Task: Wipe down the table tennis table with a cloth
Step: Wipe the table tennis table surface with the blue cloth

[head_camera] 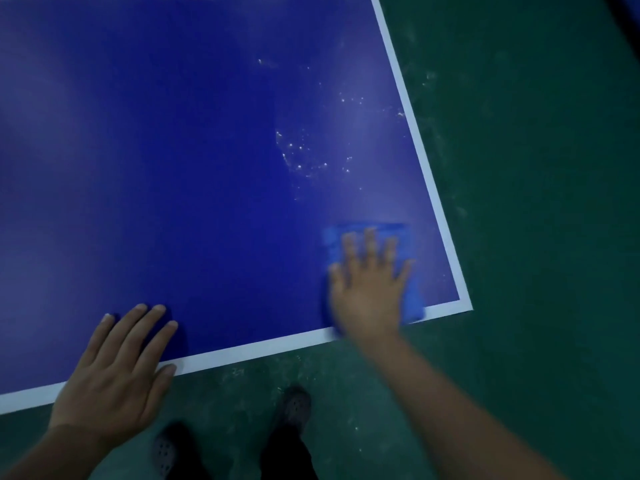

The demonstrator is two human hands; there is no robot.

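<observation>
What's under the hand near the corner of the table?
A blue cloth lies flat under the right hand, on the table. The table beneath the cloth is covered.

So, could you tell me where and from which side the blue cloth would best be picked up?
Probably its far edge, approached from above: the cloth lies flat on the table near the corner, the right hand covers its near part with straight fingers, and the far strip is exposed.
</observation>
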